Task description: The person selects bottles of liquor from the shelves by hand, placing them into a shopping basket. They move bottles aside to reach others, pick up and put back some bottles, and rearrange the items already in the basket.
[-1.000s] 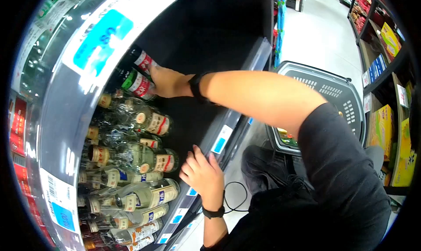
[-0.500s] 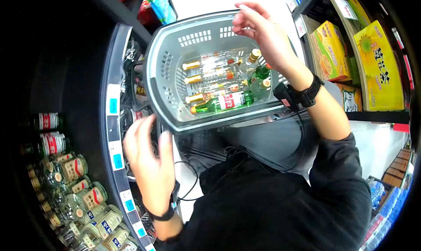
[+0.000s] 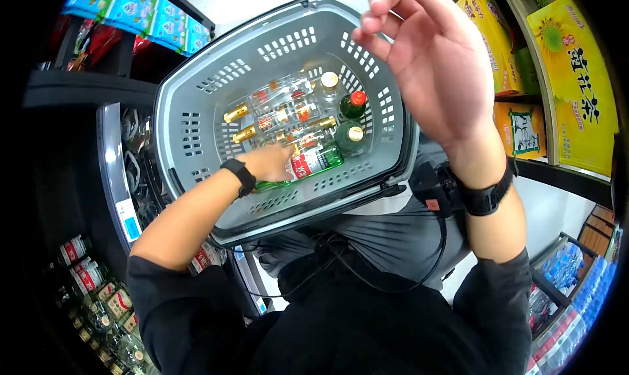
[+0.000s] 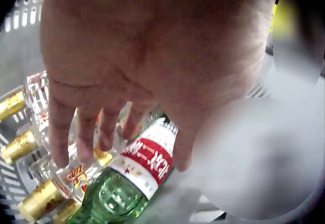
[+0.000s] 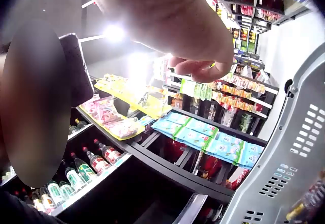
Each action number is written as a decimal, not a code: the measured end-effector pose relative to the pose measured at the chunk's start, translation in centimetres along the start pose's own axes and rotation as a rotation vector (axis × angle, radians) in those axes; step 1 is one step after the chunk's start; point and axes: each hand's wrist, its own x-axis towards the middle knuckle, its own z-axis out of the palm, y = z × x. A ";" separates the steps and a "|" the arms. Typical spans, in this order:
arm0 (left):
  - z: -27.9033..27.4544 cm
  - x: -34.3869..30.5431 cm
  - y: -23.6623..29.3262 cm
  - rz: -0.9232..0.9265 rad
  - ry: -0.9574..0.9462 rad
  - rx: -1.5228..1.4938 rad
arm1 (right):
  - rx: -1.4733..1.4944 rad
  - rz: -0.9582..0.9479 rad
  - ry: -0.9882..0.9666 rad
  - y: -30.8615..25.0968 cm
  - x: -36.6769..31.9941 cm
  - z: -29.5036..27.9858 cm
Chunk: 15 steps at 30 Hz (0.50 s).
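Observation:
My left hand (image 3: pixel 265 163) is down inside the grey basket (image 3: pixel 187 90), over a green bottle (image 3: pixel 314 162) with a red-and-white label lying on its side. In the left wrist view, the fingers of this hand (image 4: pixel 147 56) extend loosely, with the thumb beside the green bottle (image 4: pixel 119 193). Clear bottles with gold caps (image 3: pixel 244 134) lie alongside, and several bottles stand at the basket's right end, one red-capped (image 3: pixel 354 105). My right hand (image 3: pixel 445 64), empty, is raised beyond the basket's right rim, fingers loosely bent.
Shelved bottles (image 3: pixel 85 273) lie at the lower left, behind a shelf edge with a price tag (image 3: pixel 129 219). Blue packets (image 3: pixel 147 18) hang at the upper left. Yellow boxes (image 3: pixel 576 80) line the right shelf. A black cable (image 3: pixel 386 283) crosses the person's lap.
My right hand has come away from the shelved bottles and up beside the basket. From the shelf edge, my left hand has moved into the basket. The head view has turned toward the basket.

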 end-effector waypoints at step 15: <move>5.4 -0.4 -4.0 -0.171 -0.080 -0.092 | -0.279 -0.042 0.025 -0.1 -1.1 1.5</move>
